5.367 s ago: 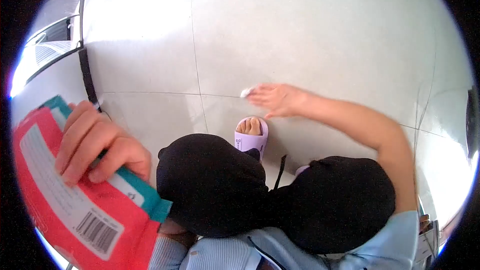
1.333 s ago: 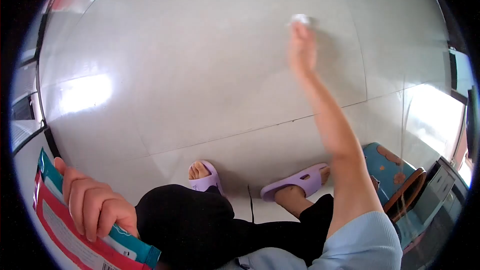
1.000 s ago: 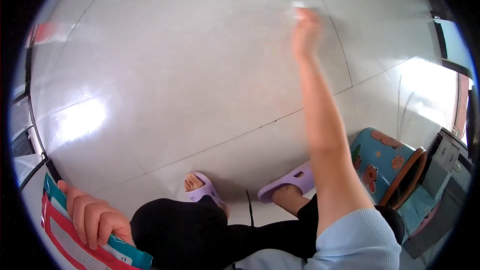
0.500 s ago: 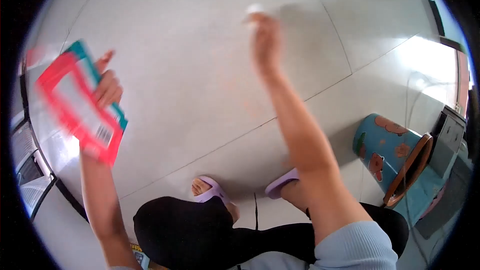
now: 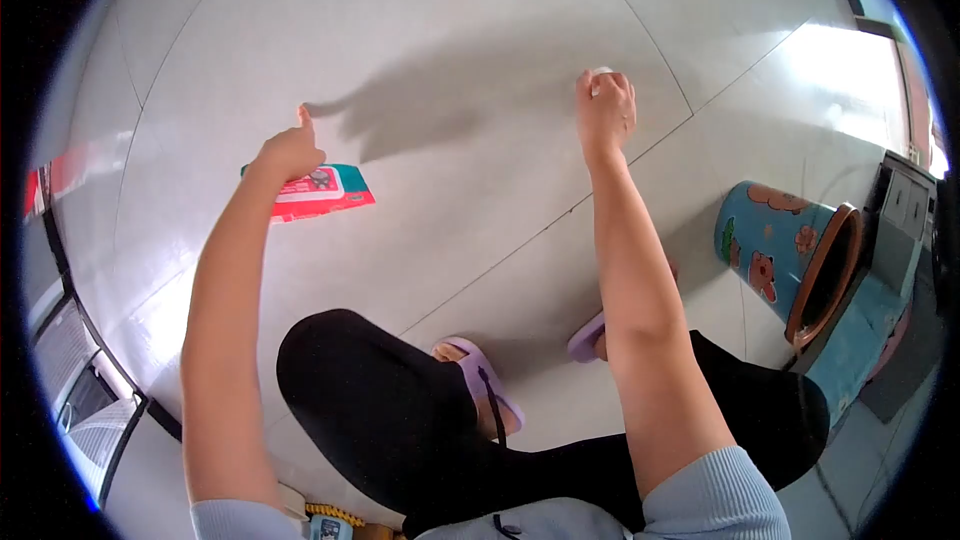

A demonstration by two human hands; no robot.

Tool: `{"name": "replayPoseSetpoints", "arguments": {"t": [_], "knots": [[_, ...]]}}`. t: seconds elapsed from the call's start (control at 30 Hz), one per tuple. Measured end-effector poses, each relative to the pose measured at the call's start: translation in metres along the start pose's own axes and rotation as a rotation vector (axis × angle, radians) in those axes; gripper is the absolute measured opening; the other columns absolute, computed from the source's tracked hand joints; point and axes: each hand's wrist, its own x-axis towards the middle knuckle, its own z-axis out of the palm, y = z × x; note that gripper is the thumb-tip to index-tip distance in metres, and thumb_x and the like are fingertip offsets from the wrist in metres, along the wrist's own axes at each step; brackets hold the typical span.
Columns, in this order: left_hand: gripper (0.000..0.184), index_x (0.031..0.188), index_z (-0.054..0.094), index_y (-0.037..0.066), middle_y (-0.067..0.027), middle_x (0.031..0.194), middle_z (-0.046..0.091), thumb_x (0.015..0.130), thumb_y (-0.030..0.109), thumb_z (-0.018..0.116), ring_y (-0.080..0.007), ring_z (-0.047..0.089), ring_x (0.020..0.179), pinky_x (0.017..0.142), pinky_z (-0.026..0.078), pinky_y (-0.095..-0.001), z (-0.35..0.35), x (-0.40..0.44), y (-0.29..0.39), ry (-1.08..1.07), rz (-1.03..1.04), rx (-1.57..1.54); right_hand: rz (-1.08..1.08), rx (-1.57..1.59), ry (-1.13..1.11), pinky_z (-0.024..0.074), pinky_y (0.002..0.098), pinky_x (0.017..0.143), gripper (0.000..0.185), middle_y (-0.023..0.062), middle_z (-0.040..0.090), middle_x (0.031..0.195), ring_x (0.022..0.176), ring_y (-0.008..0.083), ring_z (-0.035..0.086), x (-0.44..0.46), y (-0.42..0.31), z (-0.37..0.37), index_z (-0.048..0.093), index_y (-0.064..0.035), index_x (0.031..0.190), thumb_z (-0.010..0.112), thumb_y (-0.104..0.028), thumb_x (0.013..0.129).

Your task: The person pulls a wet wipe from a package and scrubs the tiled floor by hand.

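Note:
At the left, my left hand point(image 5: 292, 152) grips the edge of a red and teal packet point(image 5: 325, 190), with one finger stretched forward past it. The packet hangs beside and below the hand, its printed side up. Farther right and forward, my right hand point(image 5: 606, 112) is closed around a small white wad point(image 5: 601, 72), which shows only at the fingertips. Both arms reach out over the pale tiled floor point(image 5: 450, 160).
A blue patterned bin point(image 5: 765, 240) with a brown rim stands at the right, beside a grey cabinet point(image 5: 903, 200). Purple slippers point(image 5: 487, 385) are on the feet. Dark-framed racks point(image 5: 75, 370) line the left edge. A yellow coiled thing point(image 5: 338, 513) lies at the bottom.
My left hand has swung forward and to the right with the packet, which has turned. My right hand, holding the white wad, has shifted right since half a second ago.

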Motion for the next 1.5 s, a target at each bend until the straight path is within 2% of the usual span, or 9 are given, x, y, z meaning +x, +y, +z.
{"name": "replayPoseSetpoints", "arguments": {"t": [0.6,0.83,1.0,1.1,1.17,1.23,1.33,1.43,1.5], "knots": [[0.088,0.126,-0.006,-0.018,-0.0180,0.075,0.062,0.070,0.014,0.053,-0.0289,0.062,0.068,0.064,0.049,-0.0345,0.021,-0.004,0.008,0.204,0.080,0.020,-0.700,-0.252,-0.216,0.0379,0.0331,0.078,0.018,0.0040,0.052,0.091,0.092,0.0200,0.050,-0.044,-0.033,-0.008,0.057,-0.0080,0.094,0.051,-0.011,0.076],[0.087,0.125,-0.004,-0.021,-0.0164,0.075,0.063,0.069,0.013,0.054,-0.0268,0.062,0.068,0.063,0.049,-0.0333,0.016,-0.007,0.010,0.175,0.093,0.097,-0.147,-0.012,0.030,0.0364,0.0319,0.086,0.034,0.0084,0.050,0.114,0.106,0.0238,0.045,-0.014,0.006,0.013,0.049,-0.0067,0.114,0.048,-0.012,0.081],[0.087,0.126,-0.002,-0.020,-0.0155,0.074,0.063,0.068,0.011,0.055,-0.0252,0.062,0.065,0.062,0.049,-0.0317,0.029,-0.005,0.006,0.235,0.095,0.047,0.492,1.290,-0.095,0.0322,0.0248,0.088,0.036,0.0060,0.050,0.114,0.107,0.0180,0.043,-0.066,-0.064,0.035,0.048,-0.0059,0.116,0.046,-0.028,0.088],[0.092,0.125,-0.006,-0.020,-0.0199,0.077,0.062,0.067,0.013,0.058,-0.0292,0.062,0.070,0.064,0.050,-0.0361,0.026,-0.002,0.006,0.290,0.120,0.013,-0.170,0.196,-0.199,0.0340,0.0320,0.094,0.028,0.0105,0.048,0.118,0.109,0.0254,0.045,-0.125,-0.099,0.057,0.049,-0.0071,0.115,0.037,-0.015,0.091],[0.088,0.126,-0.001,-0.019,-0.0151,0.072,0.063,0.067,0.012,0.056,-0.0247,0.063,0.065,0.060,0.049,-0.0309,0.023,-0.005,0.009,0.260,0.107,0.078,-0.213,0.205,-0.412,0.0378,0.0349,0.090,0.023,0.0108,0.050,0.114,0.105,0.0284,0.048,-0.116,-0.103,0.047,0.053,-0.0062,0.106,0.039,-0.012,0.088],[0.088,0.127,-0.001,-0.019,-0.0157,0.073,0.063,0.067,0.011,0.056,-0.0250,0.063,0.065,0.060,0.049,-0.0310,0.020,-0.006,0.010,0.262,0.115,0.071,-0.554,0.260,-0.094,0.0417,0.0362,0.081,0.019,0.0110,0.054,0.104,0.096,0.0281,0.051,-0.101,-0.101,0.043,0.056,-0.0040,0.095,0.044,-0.012,0.084],[0.087,0.127,0.000,-0.019,-0.0170,0.075,0.063,0.067,0.010,0.056,-0.0258,0.063,0.066,0.061,0.049,-0.0315,0.032,0.002,0.004,0.282,0.151,0.117,0.056,0.744,-0.034,0.0418,0.0327,0.067,0.017,0.0115,0.059,0.084,0.075,0.0257,0.054,-0.063,-0.087,-0.008,0.059,-0.0020,0.083,0.051,-0.014,0.074],[0.086,0.127,0.000,-0.019,-0.0182,0.077,0.063,0.067,0.010,0.056,-0.0267,0.063,0.067,0.063,0.049,-0.0325,0.029,-0.003,0.009,0.296,0.156,0.122,0.051,0.495,0.185,0.0415,0.0318,0.063,0.012,0.0114,0.059,0.079,0.070,0.0253,0.053,-0.025,-0.002,0.013,0.059,-0.0012,0.076,0.053,-0.011,0.072],[0.086,0.127,0.000,-0.018,-0.0187,0.078,0.063,0.067,0.009,0.055,-0.0271,0.063,0.068,0.064,0.049,-0.0330,0.023,-0.002,0.010,0.294,0.130,0.086,0.518,0.239,-0.002,0.0422,0.0323,0.059,0.010,0.0100,0.058,0.078,0.068,0.0239,0.053,-0.014,0.017,0.015,0.058,-0.0014,0.077,0.050,-0.002,0.073]]}}
